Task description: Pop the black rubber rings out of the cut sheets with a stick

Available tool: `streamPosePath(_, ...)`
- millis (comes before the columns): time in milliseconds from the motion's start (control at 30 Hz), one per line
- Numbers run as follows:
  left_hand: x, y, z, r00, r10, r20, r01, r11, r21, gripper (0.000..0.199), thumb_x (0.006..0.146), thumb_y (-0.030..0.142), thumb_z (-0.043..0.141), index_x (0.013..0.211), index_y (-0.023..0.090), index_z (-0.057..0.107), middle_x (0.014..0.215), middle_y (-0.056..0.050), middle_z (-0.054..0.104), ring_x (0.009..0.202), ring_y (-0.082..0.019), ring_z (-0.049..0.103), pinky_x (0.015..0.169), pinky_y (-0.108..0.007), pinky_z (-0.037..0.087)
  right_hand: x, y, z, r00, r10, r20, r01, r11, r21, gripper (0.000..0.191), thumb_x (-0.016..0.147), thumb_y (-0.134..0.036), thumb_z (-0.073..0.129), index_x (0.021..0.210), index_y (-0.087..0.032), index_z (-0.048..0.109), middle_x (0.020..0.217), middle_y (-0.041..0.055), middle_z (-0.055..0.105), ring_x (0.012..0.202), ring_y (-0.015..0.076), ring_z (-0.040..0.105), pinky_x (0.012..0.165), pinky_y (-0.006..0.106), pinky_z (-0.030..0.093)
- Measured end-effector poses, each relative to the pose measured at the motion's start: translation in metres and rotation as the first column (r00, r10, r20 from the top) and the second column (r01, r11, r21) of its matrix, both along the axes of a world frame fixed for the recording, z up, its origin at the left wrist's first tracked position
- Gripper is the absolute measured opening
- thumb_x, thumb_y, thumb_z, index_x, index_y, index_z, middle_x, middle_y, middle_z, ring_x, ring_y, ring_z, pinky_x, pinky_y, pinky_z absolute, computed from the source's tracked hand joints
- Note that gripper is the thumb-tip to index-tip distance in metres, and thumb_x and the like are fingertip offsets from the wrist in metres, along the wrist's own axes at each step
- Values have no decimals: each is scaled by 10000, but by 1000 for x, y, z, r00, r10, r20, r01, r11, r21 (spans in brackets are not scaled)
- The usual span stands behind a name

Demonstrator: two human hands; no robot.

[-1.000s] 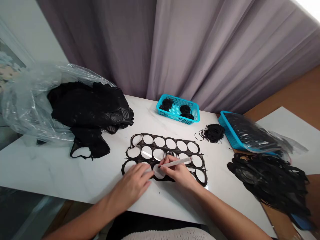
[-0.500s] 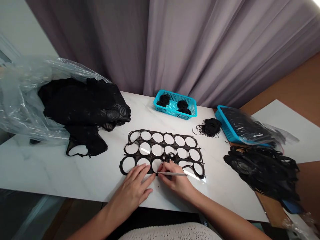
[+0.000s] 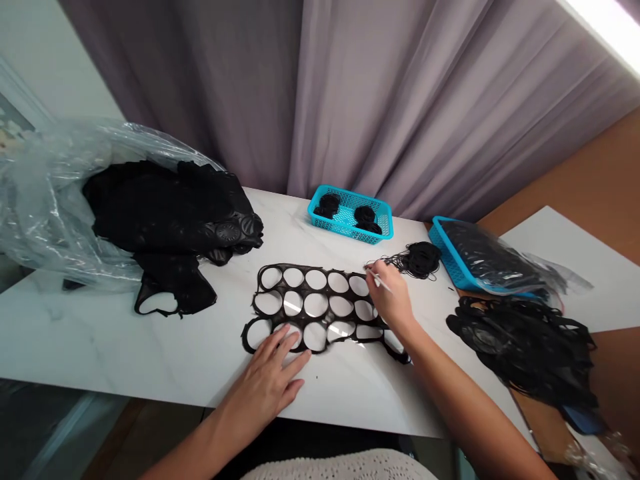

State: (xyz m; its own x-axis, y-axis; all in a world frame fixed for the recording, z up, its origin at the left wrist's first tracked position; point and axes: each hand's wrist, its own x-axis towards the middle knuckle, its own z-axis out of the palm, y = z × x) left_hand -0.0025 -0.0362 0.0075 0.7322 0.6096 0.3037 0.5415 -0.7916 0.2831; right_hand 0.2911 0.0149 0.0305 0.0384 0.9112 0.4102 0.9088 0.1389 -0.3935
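A black sheet with rows of round cut-outs (image 3: 304, 293) lies flat on the white table. My left hand (image 3: 274, 370) rests on its near edge with fingers spread, pressing it down. My right hand (image 3: 393, 293) is over the sheet's far right corner, closed around slim, pale tweezers (image 3: 379, 278). Thin black loops are at the tweezers' tip, close to a loose tangle of black rings (image 3: 421, 259). Whether the tip grips any loop is too small to tell. My right hand and forearm hide part of the sheet's right end.
A turquoise basket (image 3: 345, 231) with black ring bundles stands at the back. On the right are a second turquoise basket (image 3: 453, 263) holding a plastic-wrapped black pack and a black strip heap (image 3: 525, 353). A clear bag (image 3: 45, 207) with black sheets (image 3: 160, 207) lies left.
My right hand has moved from the sheet's near edge up and right to its far corner, taking the tweezers and the small black loops away from the cut-outs. My left hand has stayed put.
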Motion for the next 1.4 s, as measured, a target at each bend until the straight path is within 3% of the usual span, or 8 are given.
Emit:
streamPosePath(67,-1,-2,-1,1000,0,5,0,1000,-6,355,930,194,567,1282,231,590,1364,-113,529,1365,-333,416,1031,-497,486,20,24,6,988,-133,-83,134,991,4,110,878,-200,475,772,-230,478,783,76,616,750,243,532,668,334,375)
streamPosePath(133,-2,-4,1,1000,-9,-1,9,1000,-5,372,938,212,568,1310,226,573,1383,-113,517,1377,-331,402,1035,-490,489,23,35,10,964,-128,-232,117,991,-58,135,847,-230,517,721,-233,468,793,71,655,749,235,569,679,329,394)
streamPosePath(267,-8,-11,6,998,67,6,-67,996,61,380,964,245,540,1338,181,550,1394,-134,517,1331,-310,462,1040,-471,491,-17,24,17,811,15,-585,-194,950,-245,160,808,-259,580,682,-229,485,838,42,717,772,211,633,684,306,443)
streamPosePath(467,-19,-22,2,980,200,17,-201,970,138,313,983,283,510,1258,167,601,1269,-125,624,1222,-300,566,996,-468,511,-86,-19,5,593,228,-772,-604,760,-239,198,819,-234,623,687,-219,475,851,29,691,806,188,642,690,289,478)
streamPosePath(967,-21,-29,-4,978,210,-13,-204,962,180,314,999,244,463,1250,121,607,1268,-143,628,1241,-290,549,1009,-457,505,-110,-39,-3,765,352,-538,-557,782,-280,207,806,-85,642,712,-213,509,775,-1,632,752,170,564,667,268,422)
streamPosePath(1100,-20,-30,-7,978,209,-4,-205,963,175,305,998,219,444,1229,119,615,1258,-139,636,1243,-295,544,1019,-465,494,-116,-51,-14,849,449,-277,-517,813,-267,195,819,-70,620,757,-216,506,778,21,605,749,192,536,655,290,412)
streamPosePath(1233,-19,-29,-8,979,204,-4,-200,964,176,298,993,181,419,1192,111,630,1239,-139,649,1240,-293,550,1023,-460,491,-122,-63,-24,809,578,108,-551,809,-203,184,863,-55,550,778,-211,503,789,60,596,757,226,502,689,342,401)
streamPosePath(1400,-18,-29,-7,978,208,13,-207,962,177,311,981,186,451,1232,104,617,1249,-139,650,1222,-292,569,995,-452,511,-90,-19,-16,869,481,117,-469,875,-118,118,868,-100,512,823,-209,498,831,77,605,788,239,504,692,345,395)
